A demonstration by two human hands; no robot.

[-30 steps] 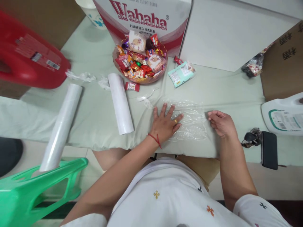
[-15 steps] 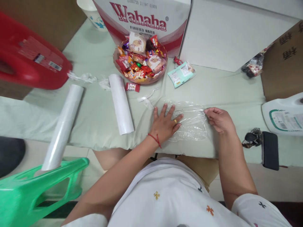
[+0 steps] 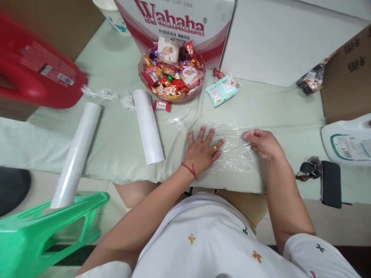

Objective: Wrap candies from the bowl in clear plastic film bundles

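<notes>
Nearside of the candy bowl (image 3: pixel 182 97), the left hand (image 3: pixel 199 154) lies splayed on clear film (image 3: pixel 233 156); the right hand (image 3: pixel 265 144) pinches it.

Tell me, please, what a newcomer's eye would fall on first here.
Probably the bowl heaped with colourful wrapped sweets, in front of the Wahaha box. Next, perhaps, the big red jug at the left edge. Near the middle, the left hand lies spread on clear plastic film.

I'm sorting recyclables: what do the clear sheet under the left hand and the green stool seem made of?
Clear sheet: probably thin, glossy plastic film; it is see-through, with fine creases catching the light.
Green stool: likely moulded plastic, smooth and slightly shiny, with rounded cut-out openings.
</notes>
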